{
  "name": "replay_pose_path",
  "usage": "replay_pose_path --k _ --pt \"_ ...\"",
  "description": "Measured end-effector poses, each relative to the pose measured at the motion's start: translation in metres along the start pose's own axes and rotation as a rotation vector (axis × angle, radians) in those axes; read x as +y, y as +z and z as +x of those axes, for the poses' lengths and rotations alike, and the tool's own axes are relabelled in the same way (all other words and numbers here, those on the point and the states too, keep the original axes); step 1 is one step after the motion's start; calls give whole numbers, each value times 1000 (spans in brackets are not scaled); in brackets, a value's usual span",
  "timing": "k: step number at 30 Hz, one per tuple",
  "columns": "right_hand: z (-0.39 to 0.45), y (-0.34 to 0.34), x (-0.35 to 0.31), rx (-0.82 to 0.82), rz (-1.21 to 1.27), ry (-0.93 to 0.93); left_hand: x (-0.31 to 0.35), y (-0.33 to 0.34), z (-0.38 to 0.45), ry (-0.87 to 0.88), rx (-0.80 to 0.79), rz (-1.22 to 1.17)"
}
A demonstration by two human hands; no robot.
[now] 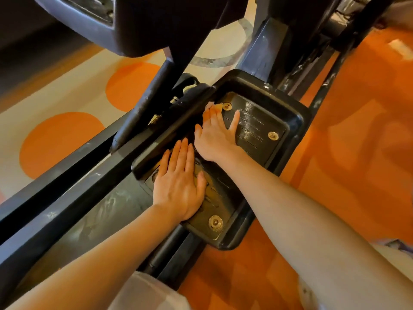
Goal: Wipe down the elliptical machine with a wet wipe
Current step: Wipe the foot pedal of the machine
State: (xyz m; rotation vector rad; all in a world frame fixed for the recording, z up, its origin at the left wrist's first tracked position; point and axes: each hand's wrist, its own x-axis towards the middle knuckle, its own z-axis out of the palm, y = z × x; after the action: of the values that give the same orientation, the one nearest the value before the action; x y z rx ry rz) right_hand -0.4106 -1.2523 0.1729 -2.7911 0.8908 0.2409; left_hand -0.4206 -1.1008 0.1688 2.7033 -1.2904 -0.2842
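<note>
Shot from head height, angled steeply down and forward, close over the elliptical's foot pedal [288,121]; only one wide-angle view, edges bowed, orange floor [357,135] beyond.

you've got orange floor [357,153] on the right, cream floor [67,90] with orange circles [60,142] left, warm light.

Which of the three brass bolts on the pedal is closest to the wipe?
The far-left bolt, right beside the wipe under the right hand; the other two lie well away.
</note>
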Motion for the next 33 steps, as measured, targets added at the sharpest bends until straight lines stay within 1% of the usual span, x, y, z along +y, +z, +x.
replay_pose_path --k 5,7,11,13,15,18,21,25,30,33 --pt "-6 -1 1 6 12 -24 -1 -1 1 24 -4 -11" --pt "-5 2 0 8 -17 -3 0 -1 2 32 -22 -5" --pt "16 -4 3 -17 24 81 -1 -6 8 52 -73 -7" --pt "23 -9 9 -32 -5 113 -2 -8 11 65 -123 30" --pt "29 -13 16 -39 -50 117 -3 -11 13 86 -139 55" --pt "29 -13 19 0 -82 80 -9 -11 17 112 -119 50" --pt "28 -12 26 11 -35 42 -9 -9 18 124 -102 25" --pt "28 -7 33 56 -145 -4 -10 -8 20 126 -91 -11" --pt "48 -13 36 53 -111 92 -10 -7 20 138 -78 4" --pt "54 -15 42 64 -90 101 -11 -7 20 142 -75 12"
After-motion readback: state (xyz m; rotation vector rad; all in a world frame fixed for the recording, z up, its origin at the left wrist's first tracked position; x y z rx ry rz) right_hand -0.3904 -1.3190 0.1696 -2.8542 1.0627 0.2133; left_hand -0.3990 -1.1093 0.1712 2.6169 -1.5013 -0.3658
